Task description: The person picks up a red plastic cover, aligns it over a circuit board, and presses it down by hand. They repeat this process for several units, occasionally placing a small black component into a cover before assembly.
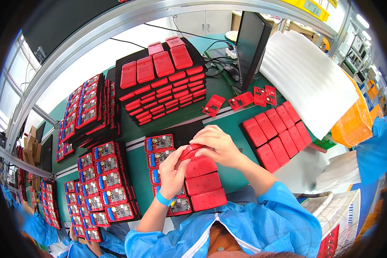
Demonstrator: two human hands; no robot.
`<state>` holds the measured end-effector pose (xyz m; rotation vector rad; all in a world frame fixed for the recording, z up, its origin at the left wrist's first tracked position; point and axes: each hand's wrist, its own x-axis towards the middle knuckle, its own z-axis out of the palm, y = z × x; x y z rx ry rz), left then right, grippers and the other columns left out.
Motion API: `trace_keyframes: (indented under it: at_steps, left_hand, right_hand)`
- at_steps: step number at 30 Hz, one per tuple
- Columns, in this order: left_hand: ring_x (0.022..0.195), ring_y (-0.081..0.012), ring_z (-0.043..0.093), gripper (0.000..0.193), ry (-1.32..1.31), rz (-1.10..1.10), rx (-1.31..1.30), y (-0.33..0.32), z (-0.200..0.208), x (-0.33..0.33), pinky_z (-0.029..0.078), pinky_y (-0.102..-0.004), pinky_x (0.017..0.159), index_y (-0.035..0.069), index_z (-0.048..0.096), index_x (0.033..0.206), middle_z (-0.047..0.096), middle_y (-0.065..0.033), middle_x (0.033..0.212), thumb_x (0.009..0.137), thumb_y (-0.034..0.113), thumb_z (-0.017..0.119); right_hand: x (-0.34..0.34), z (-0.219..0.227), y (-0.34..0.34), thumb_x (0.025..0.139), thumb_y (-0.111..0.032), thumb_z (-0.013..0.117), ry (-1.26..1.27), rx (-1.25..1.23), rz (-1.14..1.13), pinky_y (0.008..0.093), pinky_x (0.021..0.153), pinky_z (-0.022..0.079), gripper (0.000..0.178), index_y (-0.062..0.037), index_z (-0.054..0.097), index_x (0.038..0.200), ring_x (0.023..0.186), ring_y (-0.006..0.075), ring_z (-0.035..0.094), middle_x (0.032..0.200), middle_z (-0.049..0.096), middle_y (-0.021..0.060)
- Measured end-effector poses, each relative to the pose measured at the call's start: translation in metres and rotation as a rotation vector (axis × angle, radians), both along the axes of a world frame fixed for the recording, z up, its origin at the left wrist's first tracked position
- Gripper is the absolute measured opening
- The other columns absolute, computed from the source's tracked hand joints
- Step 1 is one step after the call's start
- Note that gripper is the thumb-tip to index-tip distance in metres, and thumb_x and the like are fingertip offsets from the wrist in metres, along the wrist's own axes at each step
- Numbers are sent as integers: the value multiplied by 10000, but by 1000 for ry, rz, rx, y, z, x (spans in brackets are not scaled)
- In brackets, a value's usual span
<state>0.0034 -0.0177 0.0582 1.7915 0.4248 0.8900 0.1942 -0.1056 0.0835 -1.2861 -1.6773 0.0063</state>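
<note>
A red plastic case (pixel 191 151) is held up over the near tray between my two hands. My left hand (pixel 173 171), with a blue wrist strap (pixel 164 199), is closed on its left side. From the right, my right hand (pixel 218 146) grips its other side with thumb and fingers. Part of the case is hidden by the fingers. Below them, the tray carries a column of open red shells with circuit boards (pixel 160 142) on the left. Closed red cases (pixel 203 183) lie in a column on its right.
Stacked trays of red cases (pixel 163 88) stand at the back. More trays with circuit boards (pixel 112 178) are piled at left. A tray of red cases (pixel 274 157), loose red shells (pixel 241 100) and a monitor (pixel 250 49) are at right. Another person's blue sleeve (pixel 84 251) shows lower left.
</note>
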Motion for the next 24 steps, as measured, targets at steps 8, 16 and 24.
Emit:
trace_keyframes:
  at_steps: [8,16,24]
  left_hand:
    - [1028,-320,670,376,21,12,295,-1,32,-4,529,-372,902,-6,666,1171,699,-169,1105,801,-3,733]
    - [970,-319,693,307,5,76,220,-11,22,-7,540,-367,860,-25,672,1132,703,-186,1088,827,-8,701]
    - [912,-175,680,273,11,83,7,-14,15,-8,528,-283,801,-36,673,1143,707,-108,1033,874,8,692]
  right_hand:
    - [-13,7,-5,721,-244,806,-164,122,-62,412,875,494,406,-64,676,1060,976,248,638,973,673,52]
    - [-25,4,-8,720,-209,808,-64,166,-59,414,841,498,397,-39,667,1050,916,258,645,954,664,75]
    - [-29,-6,-7,738,-203,807,-39,152,-83,407,827,489,396,-37,669,1071,890,259,642,959,668,78]
